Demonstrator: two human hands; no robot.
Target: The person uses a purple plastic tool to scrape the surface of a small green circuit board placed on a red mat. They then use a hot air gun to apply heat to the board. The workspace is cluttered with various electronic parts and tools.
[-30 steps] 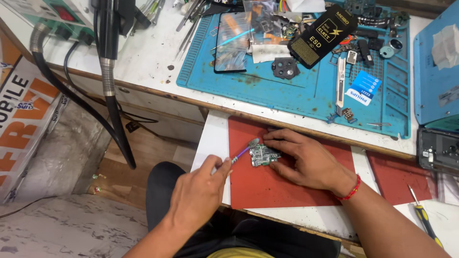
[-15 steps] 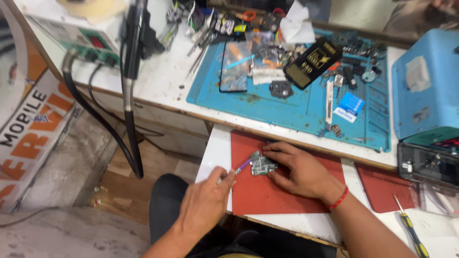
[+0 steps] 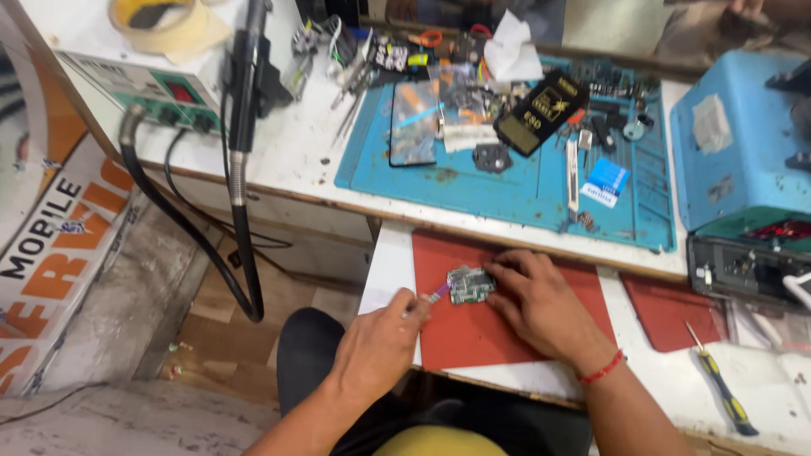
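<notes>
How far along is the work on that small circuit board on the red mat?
Done: the circuit board lies bare on the red mat, out of any housing; loose parts sit on the blue mat. In hand: the right hand pins the board while the left hand puts a thin purple-tipped tool to its edge. Left: nothing looks reassembled; the phone lies apart.

White worktop (image 3: 321, 143) along wall, lower white shelf (image 3: 384, 270) jutting out beneath. Grey concrete floor (image 3: 110, 422), wood-look patch (image 3: 228, 338) under shelf. Printed banner (image 3: 51, 245) at left. Even, bright light.
</notes>
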